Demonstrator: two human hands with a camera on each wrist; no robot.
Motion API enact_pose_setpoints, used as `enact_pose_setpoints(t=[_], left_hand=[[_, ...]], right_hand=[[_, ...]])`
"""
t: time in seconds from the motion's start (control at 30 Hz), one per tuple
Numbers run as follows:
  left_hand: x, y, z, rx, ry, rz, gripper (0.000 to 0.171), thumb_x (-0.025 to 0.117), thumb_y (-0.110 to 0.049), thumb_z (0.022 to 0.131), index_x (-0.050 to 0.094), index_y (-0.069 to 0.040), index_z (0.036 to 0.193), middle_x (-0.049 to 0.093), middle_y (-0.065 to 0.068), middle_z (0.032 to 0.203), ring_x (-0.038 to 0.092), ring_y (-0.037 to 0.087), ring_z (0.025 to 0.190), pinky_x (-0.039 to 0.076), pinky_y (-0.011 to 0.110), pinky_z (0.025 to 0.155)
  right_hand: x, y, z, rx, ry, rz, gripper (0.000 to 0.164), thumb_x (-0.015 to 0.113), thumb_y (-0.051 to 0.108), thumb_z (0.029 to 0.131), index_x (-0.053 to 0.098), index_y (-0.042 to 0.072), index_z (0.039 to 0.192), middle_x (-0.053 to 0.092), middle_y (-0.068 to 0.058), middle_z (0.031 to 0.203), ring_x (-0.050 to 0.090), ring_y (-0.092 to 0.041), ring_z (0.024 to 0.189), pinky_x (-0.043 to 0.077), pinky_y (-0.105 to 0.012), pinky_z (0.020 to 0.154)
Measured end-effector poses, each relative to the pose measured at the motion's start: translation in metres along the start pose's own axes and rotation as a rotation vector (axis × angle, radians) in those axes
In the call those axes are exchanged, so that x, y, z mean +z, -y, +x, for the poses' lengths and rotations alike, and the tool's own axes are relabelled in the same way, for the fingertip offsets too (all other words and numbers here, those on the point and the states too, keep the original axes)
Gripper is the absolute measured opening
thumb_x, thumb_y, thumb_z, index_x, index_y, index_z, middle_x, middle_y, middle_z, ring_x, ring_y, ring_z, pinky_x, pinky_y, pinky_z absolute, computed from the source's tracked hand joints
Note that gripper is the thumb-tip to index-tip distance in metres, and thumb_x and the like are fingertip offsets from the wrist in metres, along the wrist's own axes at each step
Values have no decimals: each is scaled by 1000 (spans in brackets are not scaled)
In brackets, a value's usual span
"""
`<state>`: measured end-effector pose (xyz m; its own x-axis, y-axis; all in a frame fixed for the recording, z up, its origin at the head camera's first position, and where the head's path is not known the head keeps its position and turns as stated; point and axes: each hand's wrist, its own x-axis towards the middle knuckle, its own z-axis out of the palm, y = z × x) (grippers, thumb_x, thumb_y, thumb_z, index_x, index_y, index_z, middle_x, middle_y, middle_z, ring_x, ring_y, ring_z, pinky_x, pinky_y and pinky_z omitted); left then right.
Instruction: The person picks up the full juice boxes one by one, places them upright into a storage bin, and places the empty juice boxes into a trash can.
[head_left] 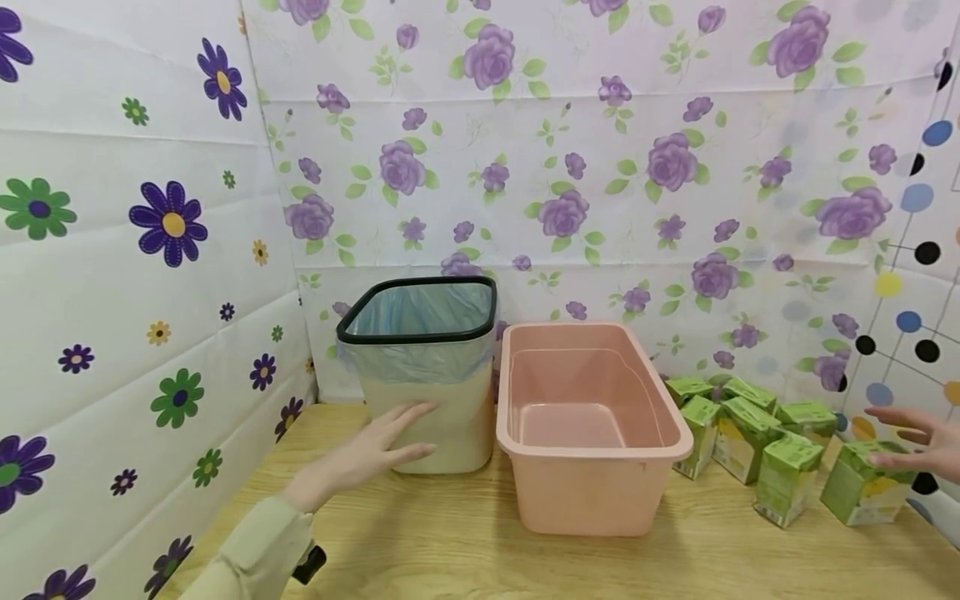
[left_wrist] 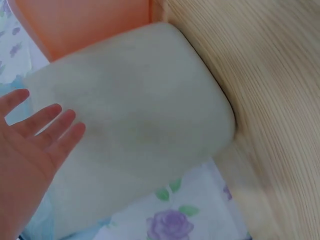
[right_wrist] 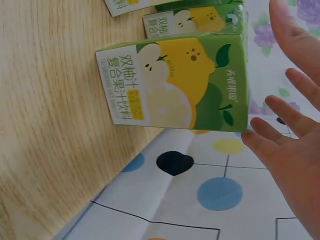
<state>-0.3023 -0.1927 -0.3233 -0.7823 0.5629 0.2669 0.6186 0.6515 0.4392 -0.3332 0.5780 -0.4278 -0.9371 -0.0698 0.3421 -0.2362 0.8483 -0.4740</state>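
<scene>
Right hand (head_left: 924, 442) spread by the end juice carton (head_left: 858, 492), contact unclear; left hand (head_left: 367, 450) spread before the bin (head_left: 450, 417); a sideways knock could topple that carton into neighbouring cartons (head_left: 787, 477).

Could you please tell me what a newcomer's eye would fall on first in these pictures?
Probably the big pink tub, standing empty on the table near the middle of the head view. Next might come the cream bin to its left, with its black rim and blue liner, and the bright green boxes clustered to its right. Behind them all, purple roses cover the backdrop.
</scene>
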Motion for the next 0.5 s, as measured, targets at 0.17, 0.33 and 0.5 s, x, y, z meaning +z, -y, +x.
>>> enact_pose_setpoints(t=[0.17,0.33,0.5], left_hand=[[9,-4,13,94,-41,-84,59,54,-39,90,36,-14,139,36,4,137,39,27,117,33,50,90],[18,-8,25,154,-55,-183,56,56,-33,90,38,-10,138,40,4,132,43,28,113,37,46,88],[27,-10,36,175,-68,-248,54,57,-29,90,39,-11,137,41,5,132,45,27,112,38,45,87]], right_hand=[[10,-34,4,-8,-11,15,97,75,30,73,10,30,144,19,-29,132,4,-34,131,15,-65,87],[11,-40,2,48,22,41,101,76,30,72,4,40,141,15,-40,130,15,-59,113,29,-64,77],[3,-8,-10,50,1,5,95,78,28,70,19,19,145,27,-41,120,37,-51,102,45,-43,63]])
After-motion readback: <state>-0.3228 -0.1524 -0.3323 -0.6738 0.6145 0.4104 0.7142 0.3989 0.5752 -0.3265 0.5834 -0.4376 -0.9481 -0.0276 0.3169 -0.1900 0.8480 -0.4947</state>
